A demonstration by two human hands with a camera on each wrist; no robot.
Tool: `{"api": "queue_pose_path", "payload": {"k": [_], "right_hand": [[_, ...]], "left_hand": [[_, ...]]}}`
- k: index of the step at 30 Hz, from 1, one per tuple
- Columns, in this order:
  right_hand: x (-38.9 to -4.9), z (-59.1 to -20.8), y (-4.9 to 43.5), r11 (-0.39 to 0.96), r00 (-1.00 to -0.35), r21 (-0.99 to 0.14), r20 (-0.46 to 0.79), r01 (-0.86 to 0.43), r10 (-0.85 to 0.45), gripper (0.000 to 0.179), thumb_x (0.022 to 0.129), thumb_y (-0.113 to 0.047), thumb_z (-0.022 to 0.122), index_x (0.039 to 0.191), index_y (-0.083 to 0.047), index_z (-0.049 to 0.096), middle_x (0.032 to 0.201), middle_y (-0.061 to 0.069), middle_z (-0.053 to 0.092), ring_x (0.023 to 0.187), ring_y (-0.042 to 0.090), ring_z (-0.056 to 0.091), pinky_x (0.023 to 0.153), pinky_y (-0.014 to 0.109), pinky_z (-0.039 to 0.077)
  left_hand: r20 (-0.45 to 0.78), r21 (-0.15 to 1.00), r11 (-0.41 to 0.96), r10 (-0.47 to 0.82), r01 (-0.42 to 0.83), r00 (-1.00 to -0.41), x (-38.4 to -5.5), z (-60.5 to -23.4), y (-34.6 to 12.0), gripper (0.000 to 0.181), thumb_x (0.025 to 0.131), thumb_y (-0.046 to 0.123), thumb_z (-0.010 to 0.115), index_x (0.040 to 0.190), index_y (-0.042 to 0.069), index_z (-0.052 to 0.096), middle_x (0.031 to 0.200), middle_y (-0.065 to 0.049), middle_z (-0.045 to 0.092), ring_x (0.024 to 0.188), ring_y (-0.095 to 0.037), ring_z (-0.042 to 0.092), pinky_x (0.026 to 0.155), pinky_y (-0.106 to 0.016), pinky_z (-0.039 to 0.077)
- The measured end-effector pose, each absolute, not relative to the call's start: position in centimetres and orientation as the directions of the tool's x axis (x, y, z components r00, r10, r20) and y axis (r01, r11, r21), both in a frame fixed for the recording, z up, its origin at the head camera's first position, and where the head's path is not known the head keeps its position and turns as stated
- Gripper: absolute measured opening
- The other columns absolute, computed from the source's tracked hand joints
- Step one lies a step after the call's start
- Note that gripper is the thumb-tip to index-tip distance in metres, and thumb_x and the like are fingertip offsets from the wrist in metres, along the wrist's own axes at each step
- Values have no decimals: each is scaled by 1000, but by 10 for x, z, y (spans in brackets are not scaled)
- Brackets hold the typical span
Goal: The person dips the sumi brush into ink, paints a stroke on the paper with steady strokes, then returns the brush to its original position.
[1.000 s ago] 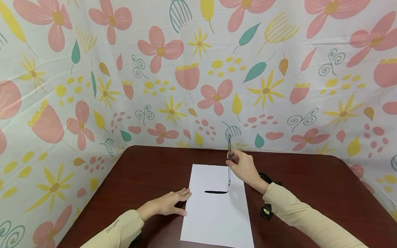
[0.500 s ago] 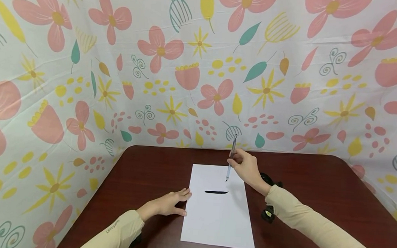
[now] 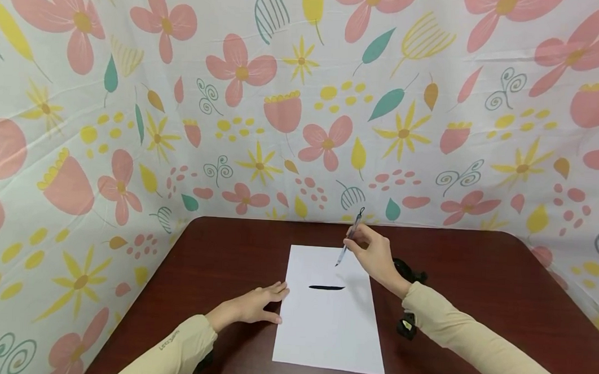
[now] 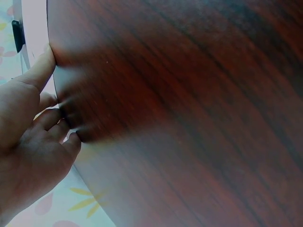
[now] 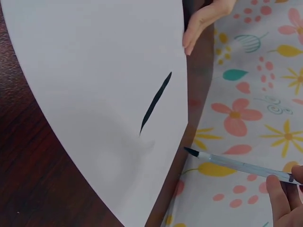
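Note:
My right hand point(image 3: 374, 256) pinches a slim brush point(image 3: 348, 240) with a pale barrel and a loop at its top end. The brush leans, its dark tip point(image 5: 191, 151) apart from the paper and over its upper part. A white sheet of paper point(image 3: 327, 329) lies lengthwise on the table, bearing one black horizontal stroke point(image 3: 326, 288). At the sheet's left edge rests my left hand point(image 3: 255, 305), fingers extended and fingertips touching the edge. In the left wrist view, the left hand point(image 4: 35, 127) has its thumb and fingers on the table and paper edge.
The dark red-brown wooden table point(image 3: 214, 261) carries the sheet. A flower-printed cloth point(image 3: 304, 97) hangs behind the table and along its left side. Black devices point(image 3: 406, 325) are strapped at the wrists, by the beige sleeves.
The right hand has lifted the brush tip from the stroke's right end and moved it away toward the sheet's top, tilting the handle rightward. The left hand stays at the paper's edge.

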State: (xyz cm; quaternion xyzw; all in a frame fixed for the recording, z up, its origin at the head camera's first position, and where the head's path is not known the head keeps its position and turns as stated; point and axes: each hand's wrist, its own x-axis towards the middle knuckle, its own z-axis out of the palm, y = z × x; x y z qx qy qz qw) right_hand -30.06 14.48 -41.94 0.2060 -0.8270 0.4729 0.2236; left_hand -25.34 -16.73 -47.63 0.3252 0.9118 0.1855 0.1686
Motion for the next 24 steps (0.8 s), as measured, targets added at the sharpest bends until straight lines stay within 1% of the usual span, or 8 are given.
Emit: {"api": "queue_pose_path", "payload": {"k": [4,7,9,14,19,22,24], "right_hand": [[-302,-422,146,447,-800,-686,586,-574,-128,12,88,-13,71,99,-15,65,90,3,72,85,9,69,75,19,54],[-302,-423,147,433,-801,-696,588,-573,-114,12,88,-12,71,98,-15,65,92,3,71,87,6,67,75,17,54],[-301,-424,147,426,-803,-704,587,-568,-102,11,88,-13,71,98,-15,65,93,2,71,89,6,67,76,17,55],[-302,-428,149,409,-792,-703,604,-582,-89,12,88,-11,71,98,-14,66,94,3,71,92,14,69,76,16,54],[-302,-430,151,415,-744,-654,662,-633,-90,14,86,-4,71,97,-12,67,94,7,71,89,22,70,76,13,53],[-296,-425,151,419,-722,-633,688,-651,-81,15,85,3,70,96,-6,66,92,12,70,86,28,70,76,15,54],[-288,-419,150,426,-713,-622,697,-657,-81,14,84,7,69,94,-2,66,92,13,69,85,31,70,76,19,56]], "left_hand": [[-190,449,724,650,523,-736,-254,-475,-167,75,90,35,66,150,4,33,160,-13,24,149,-29,20,114,-56,25],[-187,450,723,650,524,-736,-255,-475,-167,75,90,34,66,150,3,33,159,-14,25,149,-29,20,115,-55,25],[-187,451,722,651,525,-735,-254,-476,-167,74,90,35,66,150,3,33,159,-14,24,149,-29,20,115,-55,25],[-180,451,712,664,539,-726,-255,-477,-167,74,91,34,65,149,2,33,159,-15,24,149,-30,19,115,-54,25],[-162,449,701,674,554,-721,-255,-476,-167,73,91,31,66,148,0,34,158,-17,25,148,-32,21,115,-51,28],[-164,450,700,675,554,-720,-255,-476,-167,73,91,31,66,148,0,34,158,-17,25,148,-31,21,115,-51,28],[-166,449,701,675,554,-719,-255,-477,-167,73,91,31,66,148,0,34,158,-17,25,148,-31,21,115,-50,28]]}}
